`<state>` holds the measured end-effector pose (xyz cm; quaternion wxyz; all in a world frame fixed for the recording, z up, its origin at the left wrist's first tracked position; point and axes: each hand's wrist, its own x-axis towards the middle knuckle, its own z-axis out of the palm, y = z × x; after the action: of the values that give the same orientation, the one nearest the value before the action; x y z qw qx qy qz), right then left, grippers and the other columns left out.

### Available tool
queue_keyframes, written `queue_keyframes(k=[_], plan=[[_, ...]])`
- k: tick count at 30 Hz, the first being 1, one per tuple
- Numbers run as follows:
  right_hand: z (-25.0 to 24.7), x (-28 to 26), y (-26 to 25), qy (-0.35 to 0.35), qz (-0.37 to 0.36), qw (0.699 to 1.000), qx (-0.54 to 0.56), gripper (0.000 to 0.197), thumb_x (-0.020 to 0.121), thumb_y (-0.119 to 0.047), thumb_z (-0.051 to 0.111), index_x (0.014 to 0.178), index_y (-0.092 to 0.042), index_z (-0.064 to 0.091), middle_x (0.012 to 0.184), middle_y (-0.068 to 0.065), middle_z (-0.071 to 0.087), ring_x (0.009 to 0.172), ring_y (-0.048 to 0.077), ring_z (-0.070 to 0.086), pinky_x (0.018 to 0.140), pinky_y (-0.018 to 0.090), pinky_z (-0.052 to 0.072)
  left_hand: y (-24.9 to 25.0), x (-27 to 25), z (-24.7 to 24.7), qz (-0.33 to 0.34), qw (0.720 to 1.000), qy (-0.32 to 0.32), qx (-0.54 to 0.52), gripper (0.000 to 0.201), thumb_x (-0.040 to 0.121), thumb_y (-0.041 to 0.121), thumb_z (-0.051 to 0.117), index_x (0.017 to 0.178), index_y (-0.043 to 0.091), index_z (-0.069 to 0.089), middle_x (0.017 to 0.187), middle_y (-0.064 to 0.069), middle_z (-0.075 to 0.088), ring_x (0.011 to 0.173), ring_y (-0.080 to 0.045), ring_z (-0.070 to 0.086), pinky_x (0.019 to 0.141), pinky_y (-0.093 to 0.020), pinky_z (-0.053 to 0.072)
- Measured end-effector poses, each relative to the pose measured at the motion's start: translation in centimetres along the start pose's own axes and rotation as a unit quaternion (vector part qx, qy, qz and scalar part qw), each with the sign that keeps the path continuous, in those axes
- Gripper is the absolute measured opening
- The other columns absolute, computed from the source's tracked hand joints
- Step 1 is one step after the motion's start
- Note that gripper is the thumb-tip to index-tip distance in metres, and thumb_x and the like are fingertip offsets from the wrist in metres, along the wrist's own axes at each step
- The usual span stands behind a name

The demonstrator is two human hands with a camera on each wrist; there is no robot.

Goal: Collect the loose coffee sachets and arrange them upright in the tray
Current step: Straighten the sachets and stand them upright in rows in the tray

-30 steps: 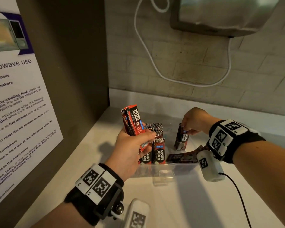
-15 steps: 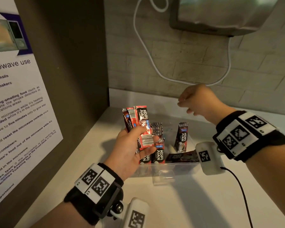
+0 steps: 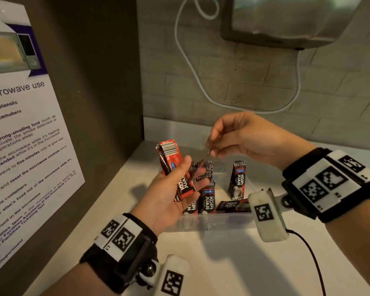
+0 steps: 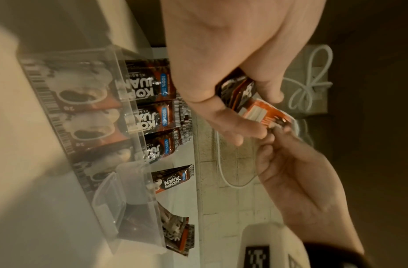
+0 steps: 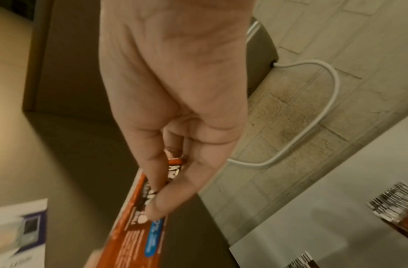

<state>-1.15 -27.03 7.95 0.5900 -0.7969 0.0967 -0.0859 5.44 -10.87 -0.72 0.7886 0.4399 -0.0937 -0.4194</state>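
My left hand point(image 3: 189, 175) grips a bundle of red Kopi Juan sachets point(image 3: 170, 154) above the left end of the clear plastic tray point(image 3: 222, 221). My right hand point(image 3: 211, 149) is just right of the bundle and pinches the end of one sachet point(image 5: 138, 226) between thumb and fingertips. In the left wrist view that sachet point(image 4: 267, 116) still reaches back under my left fingers. Several sachets point(image 3: 207, 201) stand upright at the tray's left, one more point(image 3: 238, 180) stands apart in the middle, and one point(image 3: 233, 205) lies flat at the front.
The tray sits on a white counter point(image 3: 222, 263) in a corner. A dark side panel with a microwave poster point(image 3: 19, 146) closes the left. A brick wall, a looping white cable point(image 3: 190, 71) and a wall-mounted appliance point(image 3: 286, 18) lie behind.
My right hand let go of the upright sachet in the tray, rose, swung left and pinched a sachet from the bundle. My left hand tilted the bundle, barcode side now up.
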Motion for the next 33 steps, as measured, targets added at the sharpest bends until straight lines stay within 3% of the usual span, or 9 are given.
queue_keyframes(k=[4,7,10,14,20,24,27,31,33], plan=[[-0.7,-0.4,0.0,-0.021,-0.029,0.999,0.015,0.035,0.083,0.023,0.045,0.069,-0.003,0.064,0.085,0.013,0.068,0.073,0.021,0.066,0.068,0.026,0.058,0.4,0.2,-0.6,0.016,0.999,0.000,-0.050,0.031,0.061,0.004,0.072,0.085,0.020,0.061,0.080,-0.005,0.074,0.064,-0.013,0.069,0.038,-0.015,0.042],[-0.8,-0.2,-0.1,0.026,-0.011,0.998,0.050,0.027,0.087,0.015,0.044,0.092,-0.002,0.064,0.086,0.017,0.066,0.063,0.021,0.068,0.058,0.027,0.057,0.2,0.7,-0.5,0.064,0.996,0.035,-0.045,0.032,0.066,-0.002,0.073,0.082,0.022,0.060,0.074,-0.001,0.071,0.063,-0.010,0.067,0.040,-0.016,0.043],[-0.7,-0.1,-0.4,0.080,0.009,0.997,0.010,0.017,0.090,-0.006,0.058,0.106,-0.003,0.063,0.083,0.012,0.065,0.053,0.020,0.064,0.048,0.026,0.052,-0.2,1.2,-0.4,0.094,0.993,0.069,-0.016,0.031,0.075,-0.005,0.072,0.080,0.023,0.060,0.081,-0.001,0.072,0.066,-0.010,0.068,0.043,-0.018,0.045],[-0.6,0.0,-0.4,0.094,0.019,0.990,-0.103,0.011,0.084,0.002,0.066,0.092,-0.005,0.067,0.069,0.007,0.067,0.043,0.011,0.057,0.038,0.020,0.044,-0.7,1.2,-0.1,0.109,0.991,0.070,0.013,0.026,0.078,-0.003,0.071,0.083,0.020,0.061,0.086,-0.003,0.073,0.070,-0.011,0.070,0.046,-0.019,0.049],[-4.5,0.0,-1.5,0.221,0.044,0.951,-0.212,0.014,0.084,0.002,0.066,0.082,-0.012,0.062,0.071,0.011,0.064,0.048,0.014,0.059,0.039,0.019,0.046,-0.2,1.5,-1.1,0.105,0.991,0.085,-0.012,0.022,0.081,0.004,0.072,0.088,0.020,0.059,0.073,0.002,0.072,0.068,-0.010,0.069,0.048,-0.019,0.050],[-6.1,0.5,-0.7,0.178,0.137,0.910,-0.350,0.012,0.086,0.004,0.059,0.094,0.000,0.067,0.087,0.023,0.068,0.065,0.026,0.063,0.055,0.028,0.053,-0.3,1.4,-1.0,0.102,0.991,0.087,-0.018,0.020,0.082,0.006,0.072,0.086,0.020,0.058,0.072,0.002,0.071,0.066,-0.010,0.069,0.046,-0.018,0.049],[-5.7,1.2,1.5,0.131,0.195,0.889,-0.393,0.015,0.088,0.003,0.058,0.099,0.001,0.068,0.091,0.023,0.071,0.080,0.032,0.069,0.070,0.037,0.056,-0.4,1.4,-0.7,0.092,0.993,0.076,-0.018,0.019,0.080,0.008,0.073,0.086,0.020,0.058,0.078,0.000,0.071,0.066,-0.010,0.068,0.046,-0.018,0.049],[-4.7,1.6,4.7,0.083,0.232,0.862,-0.443,0.016,0.087,-0.006,0.063,0.100,0.003,0.069,0.080,0.014,0.072,0.069,0.023,0.069,0.069,0.033,0.058,-0.5,1.3,-0.7,0.084,0.994,0.069,-0.003,0.017,0.081,0.009,0.073,0.083,0.020,0.059,0.078,0.000,0.070,0.067,-0.011,0.068,0.045,-0.019,0.048],[-4.3,1.7,5.6,0.083,0.237,0.860,-0.444,0.016,0.084,-0.005,0.066,0.098,0.002,0.070,0.075,0.009,0.069,0.062,0.018,0.065,0.059,0.028,0.056,-0.5,1.2,-0.7,0.081,0.994,0.068,-0.004,0.017,0.082,0.008,0.072,0.082,0.020,0.059,0.076,0.001,0.070,0.068,-0.011,0.067,0.045,-0.019,0.048]])
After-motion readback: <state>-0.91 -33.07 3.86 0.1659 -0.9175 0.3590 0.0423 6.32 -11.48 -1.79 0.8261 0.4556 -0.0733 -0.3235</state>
